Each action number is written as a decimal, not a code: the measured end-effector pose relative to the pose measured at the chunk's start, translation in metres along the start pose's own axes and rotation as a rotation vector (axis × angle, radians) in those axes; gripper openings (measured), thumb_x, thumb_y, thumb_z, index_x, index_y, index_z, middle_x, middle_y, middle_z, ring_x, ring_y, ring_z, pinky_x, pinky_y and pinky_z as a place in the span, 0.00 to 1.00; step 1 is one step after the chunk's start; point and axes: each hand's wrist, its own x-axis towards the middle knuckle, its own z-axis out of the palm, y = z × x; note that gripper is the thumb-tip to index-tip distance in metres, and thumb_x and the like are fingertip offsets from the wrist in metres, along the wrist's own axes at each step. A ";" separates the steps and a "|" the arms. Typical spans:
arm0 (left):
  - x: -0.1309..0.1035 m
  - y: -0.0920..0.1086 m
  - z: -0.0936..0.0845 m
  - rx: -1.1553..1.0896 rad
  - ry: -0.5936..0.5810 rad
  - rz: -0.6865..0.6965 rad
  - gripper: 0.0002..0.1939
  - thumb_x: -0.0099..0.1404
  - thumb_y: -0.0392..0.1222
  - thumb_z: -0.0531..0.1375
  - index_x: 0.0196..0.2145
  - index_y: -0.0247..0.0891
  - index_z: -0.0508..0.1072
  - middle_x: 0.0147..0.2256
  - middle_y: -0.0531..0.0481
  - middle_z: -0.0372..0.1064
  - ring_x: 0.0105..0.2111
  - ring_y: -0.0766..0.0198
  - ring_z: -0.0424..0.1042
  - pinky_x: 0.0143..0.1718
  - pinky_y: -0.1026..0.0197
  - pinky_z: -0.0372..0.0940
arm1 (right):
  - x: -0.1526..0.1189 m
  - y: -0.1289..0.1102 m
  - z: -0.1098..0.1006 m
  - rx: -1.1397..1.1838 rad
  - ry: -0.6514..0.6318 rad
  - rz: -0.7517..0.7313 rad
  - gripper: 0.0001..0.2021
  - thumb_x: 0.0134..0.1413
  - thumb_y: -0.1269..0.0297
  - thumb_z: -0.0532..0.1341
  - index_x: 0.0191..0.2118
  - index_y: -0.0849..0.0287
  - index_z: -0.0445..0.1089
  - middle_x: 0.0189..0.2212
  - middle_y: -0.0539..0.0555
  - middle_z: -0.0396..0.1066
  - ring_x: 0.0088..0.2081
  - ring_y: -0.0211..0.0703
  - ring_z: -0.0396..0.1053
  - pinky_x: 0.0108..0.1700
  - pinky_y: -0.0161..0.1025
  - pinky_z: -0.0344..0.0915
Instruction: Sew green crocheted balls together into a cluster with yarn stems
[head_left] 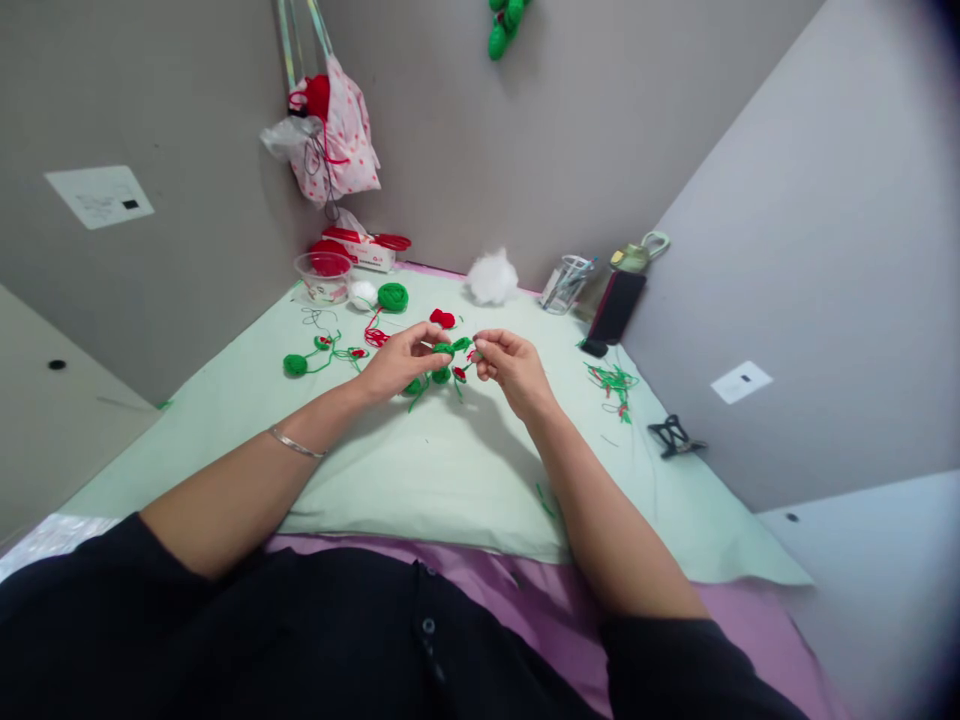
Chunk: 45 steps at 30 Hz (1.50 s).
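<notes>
My left hand [405,362] is closed around a green crocheted piece [444,350], gripping it between thumb and fingers above the table. Parts of the piece and green yarn tails hang below the fingers, with a small red-and-green bit [459,374] dangling at its right. Just right of it, my right hand [510,368] is closed in a pinch by the piece's tip; what lies between its fingertips is too small to make out. Behind the hands lies a red crocheted piece [443,318]. Left of my left hand are a small green ball [295,365] and red-and-green pieces on green strands.
At the back stand a clear tub [324,285], a green yarn ball [393,297], white stuffing [493,278], a cup of pens [566,285] and a phone [618,308]. Yarn scraps [611,385] and a black hair clip [675,437] lie right. A polka-dot bag [345,140] hangs on the wall.
</notes>
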 end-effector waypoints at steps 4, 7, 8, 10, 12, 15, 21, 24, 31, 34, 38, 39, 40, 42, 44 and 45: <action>-0.001 0.002 0.003 0.021 0.019 0.045 0.20 0.53 0.46 0.70 0.41 0.37 0.72 0.39 0.49 0.72 0.35 0.64 0.71 0.36 0.60 0.65 | -0.001 0.001 0.003 -0.039 -0.079 0.053 0.23 0.38 0.54 0.75 0.40 0.60 0.75 0.23 0.49 0.74 0.21 0.33 0.66 0.25 0.34 0.63; 0.000 0.002 0.003 0.016 0.049 0.045 0.20 0.51 0.44 0.69 0.41 0.37 0.72 0.41 0.48 0.72 0.37 0.62 0.72 0.39 0.58 0.67 | -0.001 0.003 0.004 -0.080 -0.047 0.028 0.19 0.38 0.54 0.75 0.34 0.60 0.74 0.21 0.48 0.73 0.21 0.33 0.66 0.24 0.33 0.63; 0.000 0.002 0.003 0.024 0.067 0.047 0.20 0.50 0.43 0.69 0.41 0.37 0.72 0.42 0.47 0.72 0.38 0.62 0.72 0.41 0.57 0.67 | -0.001 0.003 0.004 -0.088 -0.028 0.011 0.18 0.39 0.54 0.74 0.33 0.60 0.74 0.21 0.48 0.73 0.21 0.33 0.66 0.24 0.33 0.63; 0.001 0.001 0.003 0.062 0.114 0.071 0.19 0.49 0.42 0.69 0.39 0.37 0.72 0.43 0.47 0.71 0.40 0.60 0.72 0.44 0.55 0.68 | -0.001 0.003 0.005 -0.092 0.003 -0.023 0.16 0.41 0.55 0.73 0.32 0.60 0.74 0.21 0.48 0.73 0.21 0.32 0.65 0.24 0.33 0.63; 0.002 0.000 0.003 0.100 0.154 0.095 0.18 0.49 0.42 0.69 0.37 0.38 0.70 0.43 0.47 0.71 0.43 0.58 0.72 0.47 0.54 0.67 | -0.001 0.002 0.006 -0.087 0.024 -0.051 0.16 0.42 0.54 0.73 0.32 0.59 0.73 0.22 0.48 0.73 0.20 0.32 0.65 0.23 0.32 0.63; 0.002 -0.003 0.003 0.035 0.114 0.093 0.20 0.49 0.42 0.70 0.37 0.39 0.67 0.43 0.47 0.72 0.44 0.58 0.72 0.46 0.55 0.67 | -0.002 0.002 0.005 -0.088 0.028 -0.063 0.15 0.43 0.54 0.72 0.32 0.59 0.73 0.22 0.48 0.72 0.20 0.32 0.64 0.23 0.33 0.63; 0.001 -0.003 0.002 -0.194 -0.106 -0.086 0.22 0.53 0.42 0.72 0.40 0.38 0.65 0.35 0.50 0.75 0.36 0.61 0.77 0.43 0.55 0.68 | 0.000 0.003 0.003 -0.086 0.037 -0.071 0.15 0.43 0.55 0.72 0.32 0.59 0.73 0.21 0.47 0.71 0.21 0.32 0.64 0.24 0.33 0.63; 0.000 0.003 0.001 -0.251 -0.151 -0.152 0.23 0.55 0.44 0.72 0.42 0.38 0.65 0.34 0.50 0.75 0.35 0.61 0.78 0.41 0.55 0.68 | 0.000 0.003 0.003 -0.078 0.036 -0.076 0.15 0.43 0.55 0.72 0.33 0.59 0.73 0.21 0.47 0.72 0.21 0.32 0.64 0.24 0.33 0.62; -0.003 0.008 0.000 -0.165 -0.351 -0.195 0.25 0.54 0.42 0.72 0.48 0.38 0.74 0.41 0.44 0.79 0.37 0.59 0.77 0.39 0.56 0.68 | 0.000 0.001 0.003 -0.049 0.084 -0.099 0.14 0.44 0.56 0.72 0.33 0.59 0.73 0.22 0.47 0.72 0.21 0.31 0.63 0.24 0.33 0.62; -0.004 0.006 -0.001 -0.111 -0.437 -0.180 0.17 0.58 0.48 0.70 0.43 0.37 0.79 0.39 0.42 0.79 0.39 0.56 0.77 0.42 0.53 0.69 | 0.002 0.001 0.000 -0.036 0.141 -0.107 0.14 0.43 0.56 0.72 0.33 0.59 0.72 0.23 0.47 0.72 0.21 0.32 0.64 0.25 0.33 0.63; -0.005 0.008 -0.003 -0.058 -0.420 -0.193 0.17 0.61 0.54 0.67 0.39 0.38 0.82 0.38 0.41 0.79 0.35 0.58 0.75 0.36 0.55 0.69 | 0.004 0.000 -0.005 0.004 0.206 -0.134 0.14 0.43 0.58 0.71 0.33 0.59 0.72 0.23 0.47 0.72 0.21 0.31 0.64 0.25 0.32 0.62; -0.005 0.009 -0.003 -0.080 -0.412 -0.204 0.17 0.60 0.54 0.67 0.41 0.39 0.81 0.39 0.42 0.79 0.34 0.59 0.75 0.35 0.57 0.68 | 0.005 0.000 -0.006 0.011 0.220 -0.137 0.14 0.44 0.58 0.71 0.34 0.59 0.72 0.23 0.47 0.72 0.21 0.31 0.64 0.24 0.32 0.62; -0.006 0.010 -0.003 -0.110 -0.408 -0.213 0.18 0.59 0.52 0.68 0.44 0.40 0.81 0.39 0.42 0.79 0.34 0.60 0.75 0.34 0.58 0.68 | 0.005 0.000 -0.007 0.015 0.232 -0.138 0.14 0.44 0.58 0.71 0.34 0.58 0.72 0.23 0.47 0.72 0.21 0.31 0.64 0.24 0.32 0.62; -0.006 0.012 -0.004 -0.171 -0.401 -0.214 0.23 0.57 0.49 0.70 0.50 0.41 0.78 0.41 0.42 0.79 0.37 0.59 0.76 0.36 0.58 0.68 | 0.006 0.000 -0.009 0.017 0.252 -0.130 0.14 0.44 0.58 0.71 0.34 0.58 0.71 0.23 0.47 0.72 0.21 0.32 0.65 0.24 0.32 0.63; -0.006 0.014 -0.004 -0.233 -0.391 -0.206 0.26 0.58 0.47 0.70 0.53 0.40 0.77 0.44 0.41 0.79 0.42 0.57 0.77 0.41 0.56 0.69 | 0.006 0.001 -0.010 0.015 0.268 -0.120 0.13 0.44 0.58 0.71 0.34 0.59 0.71 0.23 0.47 0.72 0.21 0.32 0.65 0.24 0.32 0.63; -0.006 0.014 -0.004 -0.274 -0.374 -0.203 0.26 0.58 0.47 0.70 0.53 0.40 0.76 0.45 0.40 0.79 0.44 0.56 0.77 0.44 0.55 0.69 | 0.006 0.001 -0.010 0.014 0.275 -0.117 0.13 0.44 0.59 0.71 0.34 0.59 0.72 0.23 0.47 0.72 0.21 0.31 0.65 0.24 0.31 0.63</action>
